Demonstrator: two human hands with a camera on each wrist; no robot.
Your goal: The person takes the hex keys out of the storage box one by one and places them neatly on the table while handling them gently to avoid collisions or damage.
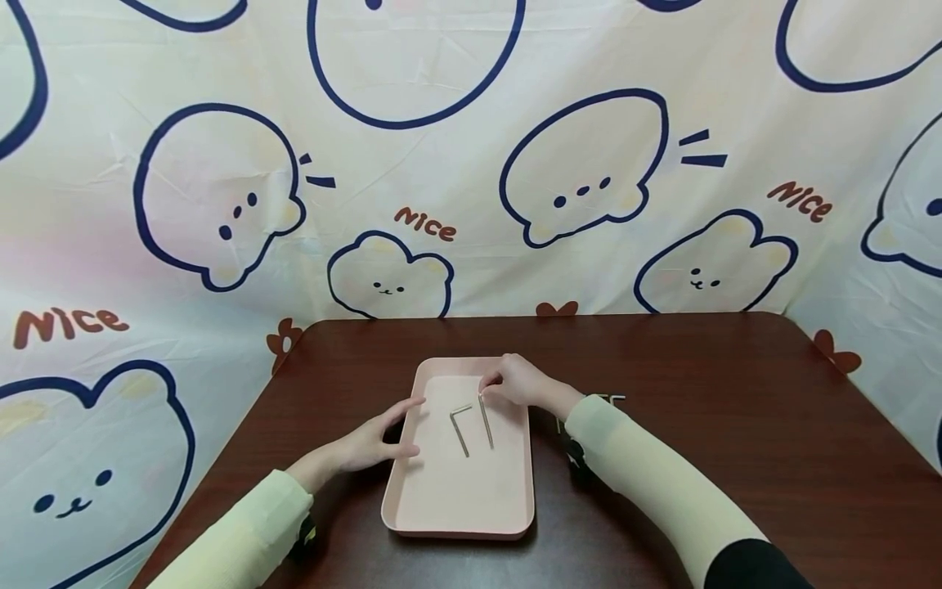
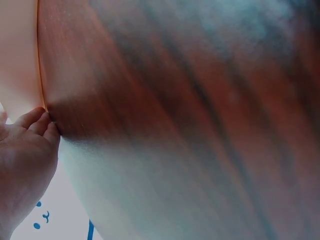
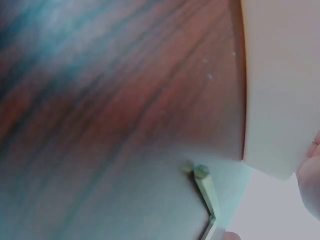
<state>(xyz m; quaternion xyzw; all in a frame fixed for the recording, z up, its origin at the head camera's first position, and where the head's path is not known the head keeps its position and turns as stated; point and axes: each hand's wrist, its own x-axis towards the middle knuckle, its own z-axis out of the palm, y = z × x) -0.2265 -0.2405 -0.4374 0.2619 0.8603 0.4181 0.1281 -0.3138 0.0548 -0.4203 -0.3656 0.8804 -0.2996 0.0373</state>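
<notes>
Left hand (image 1: 366,443) rests on the pink tray's (image 1: 471,501) left rim, fingers loosely spread. Right hand (image 1: 517,381) arches over the far right rim, seemingly pinching the held hex key (image 1: 486,424), its grip partly hidden; the loose hex key (image 1: 459,434) lies inside, just left.

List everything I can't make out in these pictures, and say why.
Head view: the upper end of the pinched hex key, hidden by the right hand.
Head view: how many hex keys lie beside the tray; the right sleeve covers part.
Left wrist view: part of the left hand, cut off by the left edge.
</notes>
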